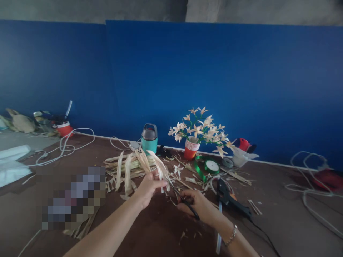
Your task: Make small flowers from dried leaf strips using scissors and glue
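Note:
Between the fingers of my left hand (150,186) is a pale dried husk strip (158,163), its upper end curling up and to the left. My right hand (197,206) is wrapped round dark-handled scissors (189,207), whose blades point up and left at the strip's lower right side. Whether the blades touch the strip I cannot tell. Behind my left hand lies a pile of dried husk strips (125,162). A small star-shaped husk flower (177,170) rests just beyond the scissors.
A red paper cup (190,151) holds husk flowers (205,130) on green stems. Green ribbon (199,169) and its spool (211,166) lie nearby. A black glue gun (232,201) with a cord is right of my right hand. A teal jar (149,142) stands before the blue panel (171,78).

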`<state>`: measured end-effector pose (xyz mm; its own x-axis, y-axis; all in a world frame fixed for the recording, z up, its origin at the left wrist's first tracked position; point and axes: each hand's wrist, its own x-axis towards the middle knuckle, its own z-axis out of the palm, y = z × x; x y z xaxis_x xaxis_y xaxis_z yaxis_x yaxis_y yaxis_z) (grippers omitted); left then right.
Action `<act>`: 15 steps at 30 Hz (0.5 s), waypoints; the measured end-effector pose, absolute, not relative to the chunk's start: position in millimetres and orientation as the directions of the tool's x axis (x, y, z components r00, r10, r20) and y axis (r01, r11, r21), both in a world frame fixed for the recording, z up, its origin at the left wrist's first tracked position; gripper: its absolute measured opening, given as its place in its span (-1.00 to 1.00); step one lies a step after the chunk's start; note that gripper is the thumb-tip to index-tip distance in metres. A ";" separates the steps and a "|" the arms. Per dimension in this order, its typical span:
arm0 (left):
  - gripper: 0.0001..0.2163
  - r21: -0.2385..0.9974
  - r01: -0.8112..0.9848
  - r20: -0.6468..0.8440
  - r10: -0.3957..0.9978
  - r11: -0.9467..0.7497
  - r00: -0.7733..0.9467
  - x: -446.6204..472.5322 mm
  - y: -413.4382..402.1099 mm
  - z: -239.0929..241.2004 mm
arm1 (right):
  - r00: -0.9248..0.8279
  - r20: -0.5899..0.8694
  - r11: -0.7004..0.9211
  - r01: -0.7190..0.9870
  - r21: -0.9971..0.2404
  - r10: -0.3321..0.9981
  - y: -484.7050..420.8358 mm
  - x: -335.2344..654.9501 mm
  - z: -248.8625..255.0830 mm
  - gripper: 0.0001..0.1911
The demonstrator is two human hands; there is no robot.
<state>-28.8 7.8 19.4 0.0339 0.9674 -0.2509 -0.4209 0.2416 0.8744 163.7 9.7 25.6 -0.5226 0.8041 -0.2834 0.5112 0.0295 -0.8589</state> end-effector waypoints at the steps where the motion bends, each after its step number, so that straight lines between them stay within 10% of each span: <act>1: -0.59 0.875 -0.419 -0.252 0.967 0.243 0.035 -28.9 7.8 19.8 | -0.519 -0.285 0.033 0.519 -0.854 0.806 9.8 163.9 25.7 -0.72; 15: -0.62 0.889 -0.391 -0.241 0.970 0.238 0.043 -31.3 9.2 18.8 | -0.567 -0.255 0.082 0.502 -0.861 0.783 14.3 172.8 18.4 -0.76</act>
